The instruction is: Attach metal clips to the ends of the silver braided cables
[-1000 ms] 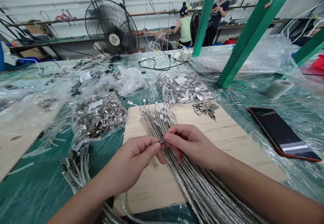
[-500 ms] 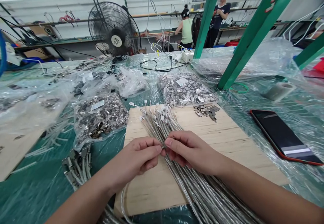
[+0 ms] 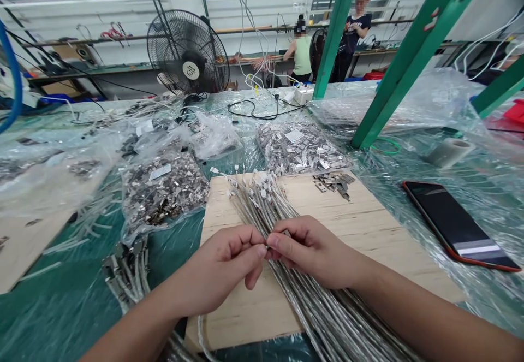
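Note:
My left hand and my right hand meet fingertip to fingertip above a bundle of clear-sheathed cables. Both are pinched closed on something small, mostly hidden by the fingers; a bit of metal shows between them. The bundle lies across a wooden board, its white-tipped ends fanned out toward the back. Loose flat metal pieces rest on the board's back right part. Behind the board sits a bag of metal parts.
Another bag of metal parts lies left of the board, with finished-looking cable ends nearer me. A phone lies at right, near a plastic roll. Green posts, a fan and two people stand beyond.
The view has tilted slightly, so the scene sits a little lower. My hands remain together over the bundle; the left fingers have shifted slightly, with some lower fingers more extended.

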Motion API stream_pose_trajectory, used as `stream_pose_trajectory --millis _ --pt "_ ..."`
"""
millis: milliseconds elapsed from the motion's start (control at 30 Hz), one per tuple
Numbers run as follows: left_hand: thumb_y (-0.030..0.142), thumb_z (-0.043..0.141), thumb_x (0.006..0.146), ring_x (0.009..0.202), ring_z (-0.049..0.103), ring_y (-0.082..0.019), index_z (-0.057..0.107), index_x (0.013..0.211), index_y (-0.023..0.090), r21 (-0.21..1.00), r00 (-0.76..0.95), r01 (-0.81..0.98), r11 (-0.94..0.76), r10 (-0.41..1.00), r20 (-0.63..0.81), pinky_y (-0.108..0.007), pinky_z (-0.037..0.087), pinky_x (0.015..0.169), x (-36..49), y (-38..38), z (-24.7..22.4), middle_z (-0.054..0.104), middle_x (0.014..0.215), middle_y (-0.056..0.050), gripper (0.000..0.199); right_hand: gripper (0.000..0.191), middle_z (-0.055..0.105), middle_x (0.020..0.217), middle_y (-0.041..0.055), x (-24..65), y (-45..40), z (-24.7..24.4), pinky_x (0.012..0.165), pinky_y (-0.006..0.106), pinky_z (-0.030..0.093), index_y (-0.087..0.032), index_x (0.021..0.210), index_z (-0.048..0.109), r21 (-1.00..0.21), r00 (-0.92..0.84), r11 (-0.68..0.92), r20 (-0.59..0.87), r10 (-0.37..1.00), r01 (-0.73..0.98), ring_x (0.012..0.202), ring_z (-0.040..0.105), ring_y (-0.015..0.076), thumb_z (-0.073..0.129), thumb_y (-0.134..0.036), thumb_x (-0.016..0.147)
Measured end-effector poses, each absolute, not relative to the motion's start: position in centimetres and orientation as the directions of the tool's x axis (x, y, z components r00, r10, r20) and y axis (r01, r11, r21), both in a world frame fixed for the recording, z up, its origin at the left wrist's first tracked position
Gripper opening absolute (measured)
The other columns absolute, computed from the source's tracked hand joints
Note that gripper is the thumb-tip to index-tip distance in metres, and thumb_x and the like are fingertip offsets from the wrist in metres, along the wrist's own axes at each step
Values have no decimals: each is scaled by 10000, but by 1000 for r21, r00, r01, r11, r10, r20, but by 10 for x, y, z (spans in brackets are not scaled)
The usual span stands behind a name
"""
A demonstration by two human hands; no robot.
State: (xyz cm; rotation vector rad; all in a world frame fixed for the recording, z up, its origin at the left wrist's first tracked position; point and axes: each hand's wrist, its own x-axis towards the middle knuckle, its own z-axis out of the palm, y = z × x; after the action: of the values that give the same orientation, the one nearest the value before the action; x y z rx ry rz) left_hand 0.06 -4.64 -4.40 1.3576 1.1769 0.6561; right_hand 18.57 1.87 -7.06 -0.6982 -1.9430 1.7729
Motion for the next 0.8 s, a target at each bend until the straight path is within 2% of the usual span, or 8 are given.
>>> stream_pose_trajectory --millis 233,367,433,533,700,800 --pt "371 401 970 578 369 -104 488 724 185 931 303 343 127 923 -238 -231 312 588 1 -47 -43 448 596 60 320 407 436 515 -49 186 18 -73 408 180 284 -163 674 491 -998 -783 -40 -63 619 48 446 377 61 453 -453 957" --pt "392 371 977 592 399 -105 484 704 184 896 267 433 98 935 -231 -229 331 601 1 -47 -42 464 602 55 361 280 468 559 -50 186 16 -74 424 186 364 -175 806 527 -997 -775 -81 -61 629 12 452 438 79 486 -415 945" --pt "390 371 975 587 409 -102 471 671 184 869 245 490 75 944 -219 -226 330 590 0 -46 -43 463 598 56 380 223 488 596 -47 185 17 -75 422 187 381 -175 856 537 -997 -765 -69 -58 641 18 445 454 76 513 -383 932" --pt "386 379 967 562 402 -103 483 688 192 815 217 577 59 950 -223 -226 311 542 0 -45 -46 448 589 63 355 217 520 654 -29 184 17 -76 415 181 369 -168 837 535 -997 -761 -42 -77 644 65 444 471 67 510 -362 932" --pt "344 388 949 569 372 -106 534 766 204 776 223 631 10 955 -194 -226 278 510 -1 -47 -49 433 612 63 272 241 488 602 -42 185 17 -76 422 185 340 -171 807 523 -994 -787 -20 -94 609 103 451 445 70 494 -369 941" --pt "326 392 939 572 373 -105 510 740 202 751 230 660 -28 959 -166 -227 266 508 0 -48 -51 428 614 61 262 243 484 618 -36 186 17 -75 460 197 325 -165 817 545 -991 -788 58 -57 613 117 517 430 80 498 -368 941"
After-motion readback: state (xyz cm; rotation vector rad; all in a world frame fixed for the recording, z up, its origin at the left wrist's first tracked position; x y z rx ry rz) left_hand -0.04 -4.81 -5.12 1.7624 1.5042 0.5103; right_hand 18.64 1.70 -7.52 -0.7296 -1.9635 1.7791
